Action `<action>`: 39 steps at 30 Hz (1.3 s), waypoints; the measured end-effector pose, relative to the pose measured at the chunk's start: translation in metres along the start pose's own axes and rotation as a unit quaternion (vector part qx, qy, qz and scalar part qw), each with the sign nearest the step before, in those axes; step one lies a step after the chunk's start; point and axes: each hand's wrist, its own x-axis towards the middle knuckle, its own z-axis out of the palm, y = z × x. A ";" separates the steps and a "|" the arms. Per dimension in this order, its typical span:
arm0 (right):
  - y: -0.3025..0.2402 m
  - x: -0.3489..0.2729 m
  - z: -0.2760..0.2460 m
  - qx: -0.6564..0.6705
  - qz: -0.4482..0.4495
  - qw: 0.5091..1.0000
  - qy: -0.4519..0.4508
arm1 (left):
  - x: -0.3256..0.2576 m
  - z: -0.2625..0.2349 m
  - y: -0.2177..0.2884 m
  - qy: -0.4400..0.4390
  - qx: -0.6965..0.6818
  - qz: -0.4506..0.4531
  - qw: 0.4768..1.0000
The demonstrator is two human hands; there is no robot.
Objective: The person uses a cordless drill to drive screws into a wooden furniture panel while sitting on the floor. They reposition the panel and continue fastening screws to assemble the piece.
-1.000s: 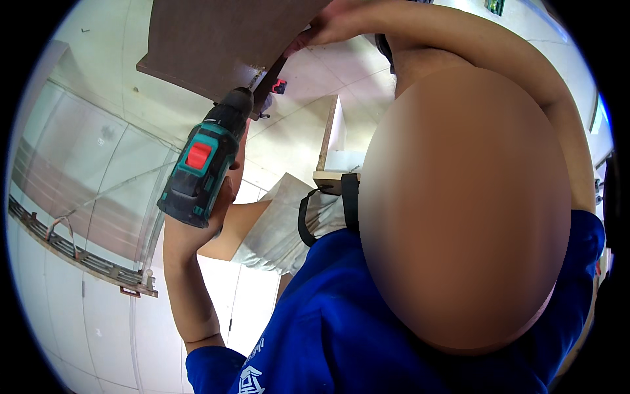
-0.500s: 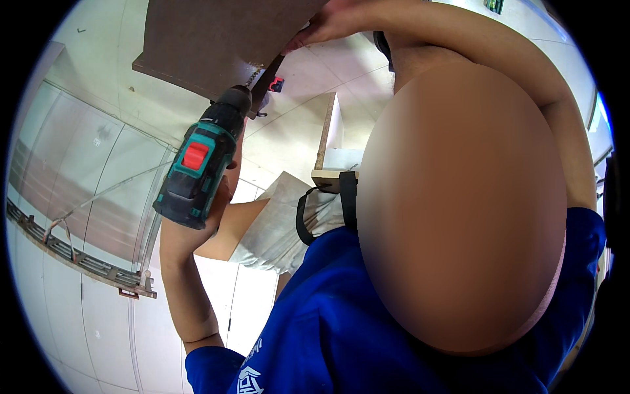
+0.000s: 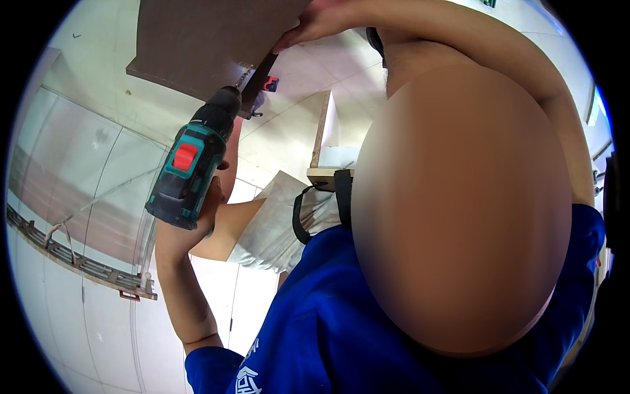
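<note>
Slippage of the bit is the main worry. Below and left of the brown board, the left hand has its fingers wrapped tight round the grip of a green and black drill, whose tip meets the board's lower edge beside a dark strip and a small red and black fitting. The drill leans, so I judge that a push off its axis could skate the tip along that edge or split the board near its corner.

At the board's right corner, the right hand grips the edge with curled fingers, near the tip. A slip that way could reach those fingertips, and a one-handed hold may let the board twist when the drill bites.

Room is best below and left of the board, where only pale panels and a ribbed rail show, well apart from the drill. Below and right of the board it tightens: an upright pale panel stands on a wooden block, with a black strap and a grey sheet close under the drill arm.
</note>
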 end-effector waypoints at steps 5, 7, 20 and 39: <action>0.003 0.001 0.003 0.055 -0.021 0.998 0.007 | 0.000 0.000 0.004 -0.002 0.003 -0.008 1.000; 0.001 0.001 0.004 0.062 -0.022 0.998 0.015 | 0.000 0.000 0.006 -0.002 0.004 -0.009 1.000; -0.003 0.002 0.000 -0.126 -0.005 0.992 0.022 | 0.002 0.003 0.007 0.008 0.007 -0.021 1.000; -0.019 -0.005 -0.002 -0.168 -0.099 0.975 0.107 | 0.003 0.024 0.026 0.085 0.033 -0.065 0.994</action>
